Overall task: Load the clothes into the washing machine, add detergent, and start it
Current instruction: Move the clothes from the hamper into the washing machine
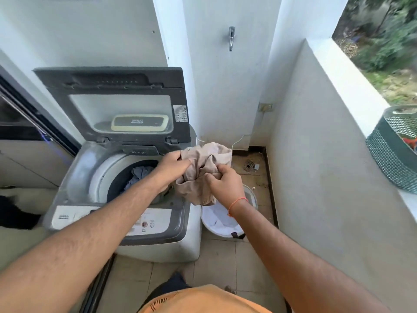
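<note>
A top-loading grey washing machine [74, 175] stands at the left with its lid [117, 102] raised upright. Blue-grey clothes [138, 175] lie inside the drum. Both hands hold a bunched beige garment [204, 163] above the machine's right edge. My left hand [172, 163] grips its upper left part. My right hand [224, 182] grips its lower right part, with an orange thread around the wrist. The control panel [155, 222] runs along the machine's front, partly hidden by my left forearm.
A white laundry basket [220, 222] sits on the floor right of the machine. A green woven basket [392, 154] rests on the balcony ledge at right. A tap [231, 38] sticks out of the back wall, above a floor drain [250, 166]. A sliding door frame runs along the left.
</note>
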